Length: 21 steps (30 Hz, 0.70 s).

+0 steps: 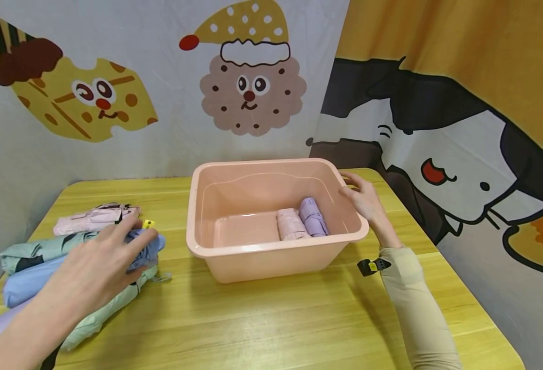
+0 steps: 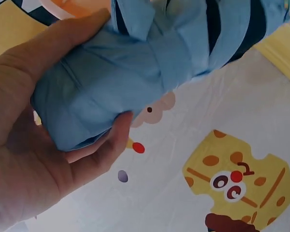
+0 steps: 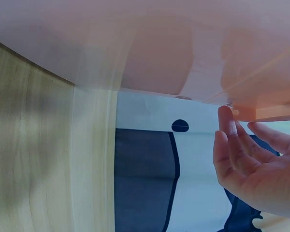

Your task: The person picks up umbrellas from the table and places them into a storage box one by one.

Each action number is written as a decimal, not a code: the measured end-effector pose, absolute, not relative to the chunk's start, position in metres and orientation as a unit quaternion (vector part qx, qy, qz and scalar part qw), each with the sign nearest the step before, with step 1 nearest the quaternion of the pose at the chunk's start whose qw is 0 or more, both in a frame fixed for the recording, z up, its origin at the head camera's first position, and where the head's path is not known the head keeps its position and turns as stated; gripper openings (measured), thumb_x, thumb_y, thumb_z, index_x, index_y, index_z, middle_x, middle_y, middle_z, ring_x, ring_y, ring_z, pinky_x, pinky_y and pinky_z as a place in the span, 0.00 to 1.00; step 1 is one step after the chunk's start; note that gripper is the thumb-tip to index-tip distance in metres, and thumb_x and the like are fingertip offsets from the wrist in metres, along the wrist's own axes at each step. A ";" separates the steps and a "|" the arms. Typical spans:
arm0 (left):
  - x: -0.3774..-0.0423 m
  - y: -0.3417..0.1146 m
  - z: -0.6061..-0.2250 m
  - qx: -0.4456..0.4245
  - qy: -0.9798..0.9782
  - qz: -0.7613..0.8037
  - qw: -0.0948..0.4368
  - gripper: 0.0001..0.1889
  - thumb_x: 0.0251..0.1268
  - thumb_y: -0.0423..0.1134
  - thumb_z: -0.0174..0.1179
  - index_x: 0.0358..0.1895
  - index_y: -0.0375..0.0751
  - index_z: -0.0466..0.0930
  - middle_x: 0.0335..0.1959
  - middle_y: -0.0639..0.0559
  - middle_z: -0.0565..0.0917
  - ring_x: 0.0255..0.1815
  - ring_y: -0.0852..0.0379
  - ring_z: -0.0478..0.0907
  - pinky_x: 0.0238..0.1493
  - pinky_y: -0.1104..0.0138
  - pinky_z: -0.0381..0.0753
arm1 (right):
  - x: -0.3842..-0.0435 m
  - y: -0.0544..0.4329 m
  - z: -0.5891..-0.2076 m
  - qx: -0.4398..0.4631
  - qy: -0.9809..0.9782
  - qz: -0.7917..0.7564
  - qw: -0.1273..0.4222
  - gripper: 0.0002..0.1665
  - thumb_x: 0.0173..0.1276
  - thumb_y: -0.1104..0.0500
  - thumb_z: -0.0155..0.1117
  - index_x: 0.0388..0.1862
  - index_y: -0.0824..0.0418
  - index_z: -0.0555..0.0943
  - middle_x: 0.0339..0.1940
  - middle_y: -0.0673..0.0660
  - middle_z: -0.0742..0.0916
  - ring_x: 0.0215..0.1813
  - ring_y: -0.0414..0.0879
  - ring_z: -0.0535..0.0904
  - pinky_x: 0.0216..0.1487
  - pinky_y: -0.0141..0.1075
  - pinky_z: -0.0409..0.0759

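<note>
Left hand [image 1: 97,257] grips a blue umbrella [image 2: 116,87]; right hand [image 1: 366,199] touches a tub [image 1: 271,264].
The umbrella is left of the tub; only the left wrist view shows thumb and fingers curled round it. Only the head view shows a pink roll [image 1: 292,224] and purple roll [image 1: 314,218] inside the tub. The right wrist view shows bent fingertips [image 3: 225,114] at the rim; whether pinching, I cannot tell.

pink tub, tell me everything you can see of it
The pink tub is a rounded rectangle with a wide rim and smooth, slightly shiny walls that narrow toward the base; it looks like plastic. It stands upright, open at the top, on the yellow wood-grain table. Inside, toward the right, lie a pale pink bundle and a purple bundle. The right hand touches its right rim.
</note>
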<state>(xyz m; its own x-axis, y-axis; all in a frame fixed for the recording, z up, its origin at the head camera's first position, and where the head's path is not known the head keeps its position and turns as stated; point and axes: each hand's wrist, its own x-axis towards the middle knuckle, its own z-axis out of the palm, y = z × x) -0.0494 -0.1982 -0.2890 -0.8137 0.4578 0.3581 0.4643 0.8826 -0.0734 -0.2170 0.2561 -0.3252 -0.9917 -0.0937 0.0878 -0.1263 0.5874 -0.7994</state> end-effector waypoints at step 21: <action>-0.085 -0.196 -0.285 -0.339 -0.817 0.016 0.466 0.21 0.78 0.40 0.32 0.43 0.35 0.77 0.42 0.31 0.78 0.36 0.31 0.76 0.24 0.44 0.80 | -0.218 0.256 -0.324 0.060 -0.891 0.450 0.019 0.31 0.71 0.55 0.49 0.73 0.57 0.62 0.68 0.69 0.72 0.62 0.63 0.74 0.59 0.52 0.75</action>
